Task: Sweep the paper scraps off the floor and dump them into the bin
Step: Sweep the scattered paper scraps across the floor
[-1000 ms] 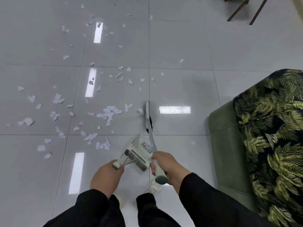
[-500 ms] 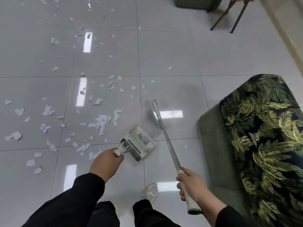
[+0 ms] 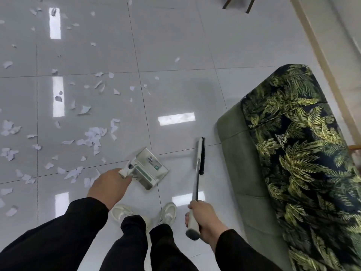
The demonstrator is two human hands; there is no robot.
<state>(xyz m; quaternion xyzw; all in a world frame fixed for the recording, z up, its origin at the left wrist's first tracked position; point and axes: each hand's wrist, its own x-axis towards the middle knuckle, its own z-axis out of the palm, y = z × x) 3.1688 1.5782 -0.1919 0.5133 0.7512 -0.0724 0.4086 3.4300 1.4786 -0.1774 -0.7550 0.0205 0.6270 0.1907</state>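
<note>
Down at our feet, our left hand (image 3: 109, 187) curls around the dustpan (image 3: 148, 169) handle, the pan low over the floor (image 3: 175, 36). Our right hand (image 3: 203, 218) is clamped on the broom (image 3: 197, 173) handle, its dark bristles down beside the green sofa (image 3: 244, 173). Paper scraps (image 3: 91, 136) lie scattered to the left, some cut off by the frame edge. We see no bin.
</note>
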